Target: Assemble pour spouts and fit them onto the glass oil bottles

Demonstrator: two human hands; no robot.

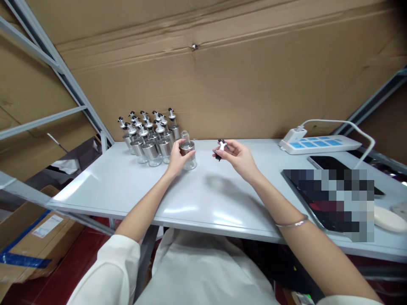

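Observation:
My left hand [179, 156] is wrapped round an oil bottle [188, 148] of clear glass with a steel sleeve. The bottle is upright at the middle of the table, its glass neck bare at the top. To its right, above the tabletop, my right hand [237, 157] pinches a pour spout [221, 145] with a silver body and black ends. Left of my left hand stands a cluster of several like bottles [150, 149], each topped with a silver and black spout.
A white power strip [321, 145] with a plugged-in charger [295, 134] lies at the back right. In front of it are a dark phone [330, 163] and a blurred-out flat device [327, 203]. Cardboard [241, 80] walls the table's back; a metal frame [73, 89] rises at left.

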